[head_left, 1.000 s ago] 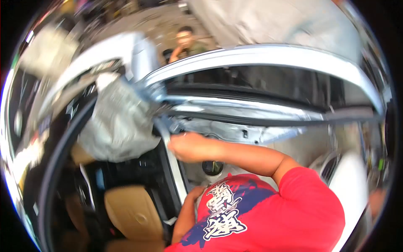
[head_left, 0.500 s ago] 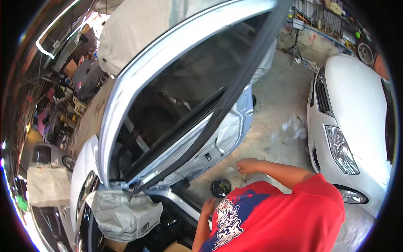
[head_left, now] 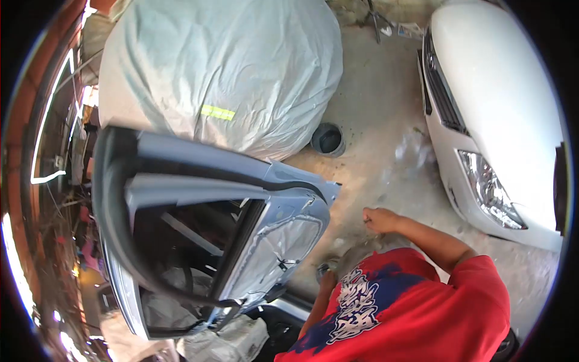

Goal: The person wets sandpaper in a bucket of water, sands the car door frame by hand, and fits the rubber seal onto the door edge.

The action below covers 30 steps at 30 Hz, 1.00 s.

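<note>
My right hand (head_left: 380, 220) hangs in front of my red shirt (head_left: 416, 308), above the concrete floor. Its fingers are curled closed; whatever may be inside is hidden. Low at my other side is my left hand (head_left: 328, 280), small and partly turned away, so its fingers do not show clearly. Close beyond it, a dark round container (head_left: 322, 271) is partly covered by the hand. Left of both hands stands an open light-blue car door (head_left: 283, 241), its inner panel bare and its black rubber seal (head_left: 111, 223) running round the frame. Neither hand visibly touches the door.
A vehicle under a grey cover (head_left: 241, 60) stands behind the door, with a dark bucket (head_left: 329, 140) beside it. On the right is a white car (head_left: 494, 102). Crumpled plastic sheeting (head_left: 226, 341) lies by the door's hinge side.
My view has swung, so the door now appears lower and at another angle, and more of the covered vehicle shows. My right hand stays closed; both hands sit slightly further right in view.
</note>
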Available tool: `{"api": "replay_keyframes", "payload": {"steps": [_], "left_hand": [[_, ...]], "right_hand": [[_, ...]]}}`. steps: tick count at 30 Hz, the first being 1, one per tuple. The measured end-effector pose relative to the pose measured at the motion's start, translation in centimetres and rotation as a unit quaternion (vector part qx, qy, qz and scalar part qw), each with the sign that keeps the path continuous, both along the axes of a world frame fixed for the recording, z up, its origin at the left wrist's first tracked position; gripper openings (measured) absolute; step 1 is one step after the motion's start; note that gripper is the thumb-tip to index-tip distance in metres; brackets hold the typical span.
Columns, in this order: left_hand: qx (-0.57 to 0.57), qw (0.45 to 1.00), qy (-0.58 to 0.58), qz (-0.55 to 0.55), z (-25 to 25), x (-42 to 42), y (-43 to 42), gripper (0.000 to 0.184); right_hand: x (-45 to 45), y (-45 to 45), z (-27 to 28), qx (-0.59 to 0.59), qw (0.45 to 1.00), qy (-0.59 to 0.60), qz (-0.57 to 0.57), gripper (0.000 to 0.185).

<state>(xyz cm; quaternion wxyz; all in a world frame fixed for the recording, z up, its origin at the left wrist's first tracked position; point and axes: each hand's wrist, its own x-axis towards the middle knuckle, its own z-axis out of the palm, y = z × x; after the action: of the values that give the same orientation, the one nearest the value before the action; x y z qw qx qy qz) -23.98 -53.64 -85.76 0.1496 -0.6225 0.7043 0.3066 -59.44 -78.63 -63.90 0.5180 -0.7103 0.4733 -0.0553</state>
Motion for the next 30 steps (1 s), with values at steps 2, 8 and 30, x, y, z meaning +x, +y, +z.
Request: {"api": "replay_keyframes", "payload": {"steps": [2, 8, 30], "left_hand": [[0.04, 0.998, 0.007, 0.052, 0.5, -0.2, -1.6, 0.026], [0.085, 0.979, 0.054, 0.177, 1.0, 0.1, -6.5, 0.027], [-0.01, 0.71, 0.241, 0.662, -2.4, -14.8, -16.6, 0.033]], "right_hand": [[-0.3, -1.1, -0.4, 0.008, 0.999, -0.007, -0.033, 0.028], [-0.3, -6.9, -3.2, -0.022, 0.999, -0.04, -0.018, 0.033], [7.9, -38.0, 0.9, -0.084, 0.953, -0.043, 0.287, 0.022]]}}
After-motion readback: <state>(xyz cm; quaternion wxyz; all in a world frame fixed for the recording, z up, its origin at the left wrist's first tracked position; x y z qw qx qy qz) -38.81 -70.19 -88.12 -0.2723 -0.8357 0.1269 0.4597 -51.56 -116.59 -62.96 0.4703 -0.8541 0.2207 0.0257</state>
